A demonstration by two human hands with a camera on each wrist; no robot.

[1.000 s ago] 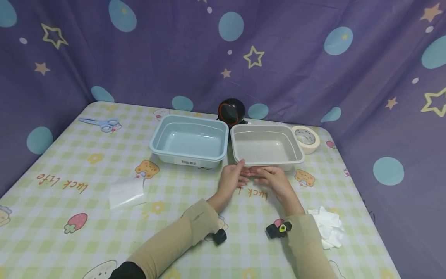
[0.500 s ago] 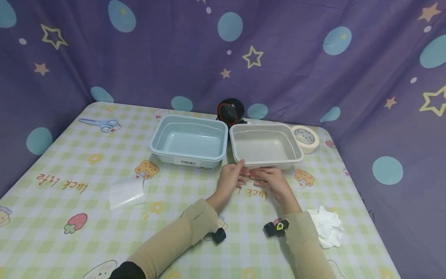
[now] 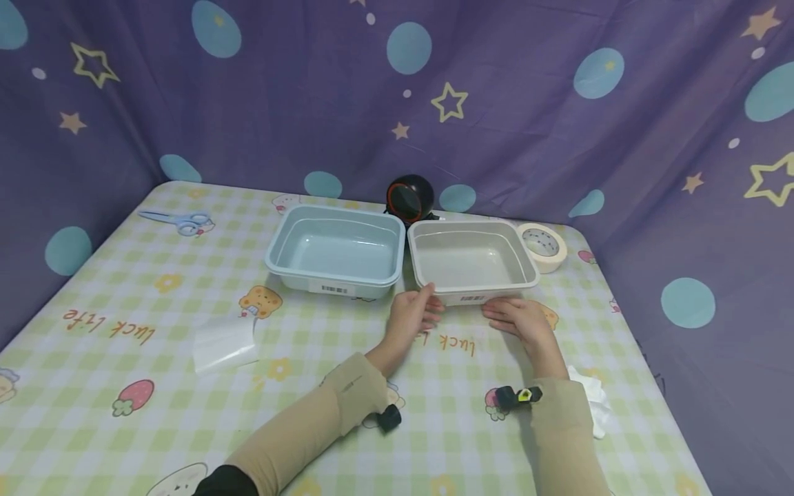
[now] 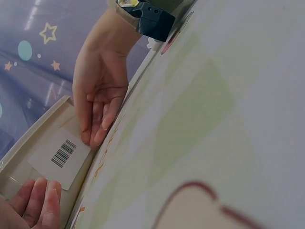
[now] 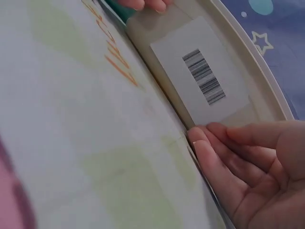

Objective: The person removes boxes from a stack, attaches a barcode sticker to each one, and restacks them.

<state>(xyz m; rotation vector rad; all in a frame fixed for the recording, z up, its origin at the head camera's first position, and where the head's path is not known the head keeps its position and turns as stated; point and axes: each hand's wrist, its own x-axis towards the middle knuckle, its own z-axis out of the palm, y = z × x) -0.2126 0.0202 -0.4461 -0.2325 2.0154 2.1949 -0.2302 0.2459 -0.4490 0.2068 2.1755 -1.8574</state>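
A beige plastic basin (image 3: 524,281) stands at the back right of the table. Its front wall bears a white barcode label (image 5: 204,76), lying flat. My left hand (image 3: 408,318) is at the basin's front left corner, thumb up at the rim and the other fingers extended beside the label. The right hand (image 3: 524,322) has its fingertips against the front wall, by the label's right end. Its fingers look relaxed in the right wrist view, with nothing pinched. A pale blue basin (image 3: 338,284), also with a barcode label on its front, stands just to the left.
Behind the basins is a black round device (image 3: 411,198). A masking tape roll (image 3: 554,258) touches the beige basin's right side. Blue scissors (image 3: 186,222) lie far left, a glossy sheet (image 3: 225,344) front left. Crumpled white tissue (image 3: 597,406) is partly behind the right sleeve.
My right hand has slid rightward along the beige basin's front, uncovering the barcode label. The left hand has stayed at the corner.
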